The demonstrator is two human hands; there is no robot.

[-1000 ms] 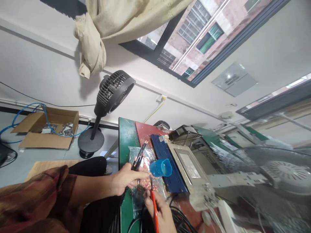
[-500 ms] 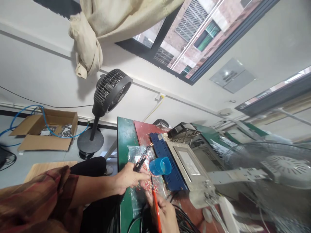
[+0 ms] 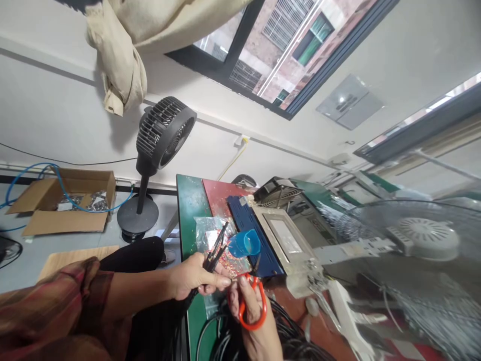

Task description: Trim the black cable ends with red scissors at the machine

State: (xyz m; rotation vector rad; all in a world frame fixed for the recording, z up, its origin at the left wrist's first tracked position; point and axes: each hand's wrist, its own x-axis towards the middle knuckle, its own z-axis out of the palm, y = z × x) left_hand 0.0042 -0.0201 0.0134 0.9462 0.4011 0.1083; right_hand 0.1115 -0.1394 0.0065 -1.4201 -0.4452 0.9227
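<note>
With my left hand I grasp a bundle of black cables, fingers clenched round it just inside the table's lap-side edge, the cut ends pointing toward the far edge. My right hand grasps the orange-handled scissors, its fingers wrapped about the handles and the dark blades pointing away from me. The two hands' fingertips meet over the table; whether something small is pinched between them, I can't tell. Beneath the cables, near that lap-side edge, I have a clear plastic bag with tiny red and pale bits scattered over it. Farther in from the edge is a blue cup, just beside a dark blue slotted panel. Around my right wrist, black coiled cable lies heaped on the table.
</note>
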